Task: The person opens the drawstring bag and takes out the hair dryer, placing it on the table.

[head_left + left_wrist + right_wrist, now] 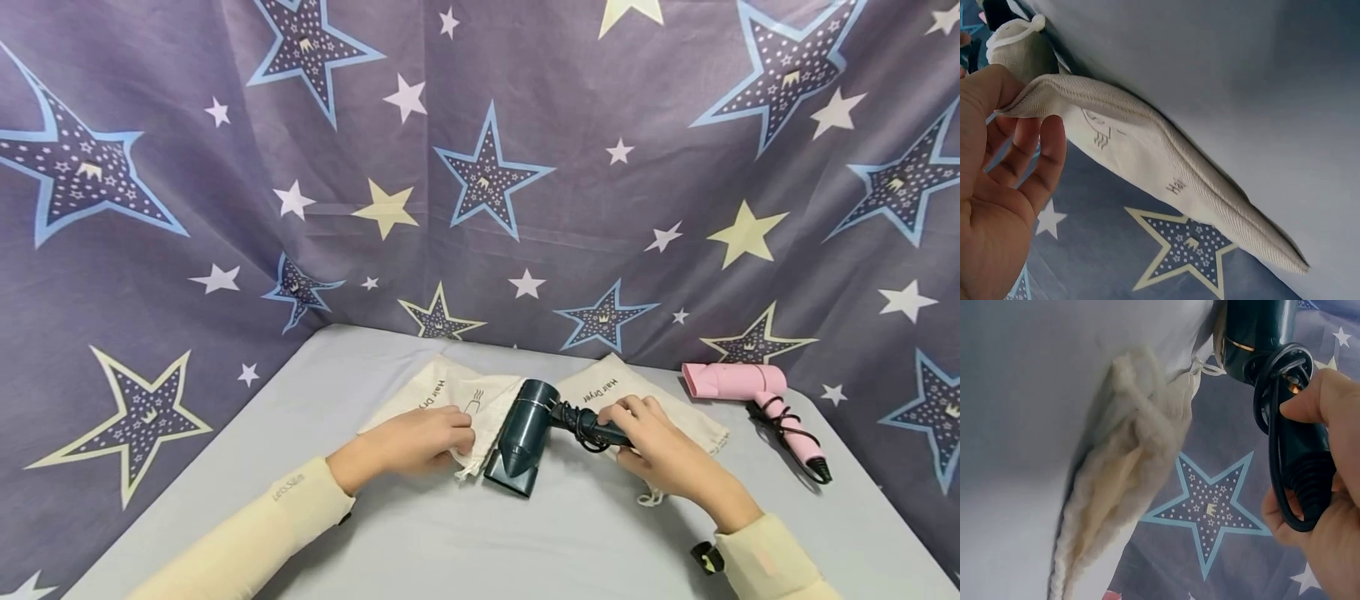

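Observation:
My left hand [420, 440] pinches the edge of a cream cloth drawstring bag [1138, 147] printed "Hair Dryer". Its open end is lifted beside a dark green hair dryer [528, 425], whose nozzle points down toward the front of the table. My right hand [663, 450] grips that dryer by the handle, with the black cord [1274, 450] wound around it. The dryer's body overlaps the end of the left bag in the head view. Behind my right hand lies a second cream bag [600, 379], its gathered mouth showing in the right wrist view.
At the right end of the table lies a pink hair dryer [738, 382], its cord wrapped round the handle. A pale grey cloth covers the table [450, 550]. Purple fabric with stars [517, 275] hangs along the back and sides.

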Available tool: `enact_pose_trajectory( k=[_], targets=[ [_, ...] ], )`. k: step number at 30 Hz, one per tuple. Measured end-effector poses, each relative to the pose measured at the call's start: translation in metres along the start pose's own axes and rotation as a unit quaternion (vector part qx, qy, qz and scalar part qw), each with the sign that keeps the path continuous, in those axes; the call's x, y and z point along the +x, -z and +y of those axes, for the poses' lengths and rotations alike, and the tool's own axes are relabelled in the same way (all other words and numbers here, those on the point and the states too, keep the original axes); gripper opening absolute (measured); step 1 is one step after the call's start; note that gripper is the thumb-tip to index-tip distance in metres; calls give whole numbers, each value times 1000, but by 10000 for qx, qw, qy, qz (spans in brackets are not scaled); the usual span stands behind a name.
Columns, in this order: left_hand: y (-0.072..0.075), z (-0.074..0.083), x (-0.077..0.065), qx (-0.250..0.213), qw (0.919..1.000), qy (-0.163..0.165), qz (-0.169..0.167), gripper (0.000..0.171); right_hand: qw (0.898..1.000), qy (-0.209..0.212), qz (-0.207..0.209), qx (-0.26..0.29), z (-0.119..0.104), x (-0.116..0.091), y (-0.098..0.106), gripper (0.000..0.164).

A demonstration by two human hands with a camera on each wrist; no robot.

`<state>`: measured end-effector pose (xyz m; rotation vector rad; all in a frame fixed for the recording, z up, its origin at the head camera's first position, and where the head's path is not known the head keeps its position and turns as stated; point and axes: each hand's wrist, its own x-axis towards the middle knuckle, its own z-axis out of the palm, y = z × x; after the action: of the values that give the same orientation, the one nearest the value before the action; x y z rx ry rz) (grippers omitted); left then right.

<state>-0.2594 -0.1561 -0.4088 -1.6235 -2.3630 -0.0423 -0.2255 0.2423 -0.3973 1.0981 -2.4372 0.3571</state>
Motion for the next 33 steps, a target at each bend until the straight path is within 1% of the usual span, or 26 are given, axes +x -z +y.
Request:
enact_pose_trajectory(
  k=[2,9,12,15,19,22,24,27,33],
  targets=[
    [1,-3,-3,-13,10000,43,-13,32,10000,-2,-13,87,1,-2,2,50],
    [5,-8,-13,-200,9989,397,-112,29,9995,109,57,289,3,-6,15,51],
    [6,-8,-14,-289,9989,343,-141,29,9992,73,90,390,5,-8,21,51],
    [6,-5,-12,-395,9991,156,-88,28,9988,14,136,462,7,-7,26,52],
    [4,0,-9,-507,9987,-74,-17,26,9988,-8,257,428,11,-2,30,51],
    [4,3,-9,-555,9984,-129,-36,26,9984,-10,361,427,13,3,30,49],
    [3,5,-9,-568,9983,-108,-65,25,9982,-45,398,449,14,7,30,48],
    [3,9,-10,-602,9980,-39,-161,24,9979,-209,391,476,13,13,29,47],
    [4,15,-12,-713,9962,153,-477,22,9969,-556,333,455,12,30,21,47]
  ],
)
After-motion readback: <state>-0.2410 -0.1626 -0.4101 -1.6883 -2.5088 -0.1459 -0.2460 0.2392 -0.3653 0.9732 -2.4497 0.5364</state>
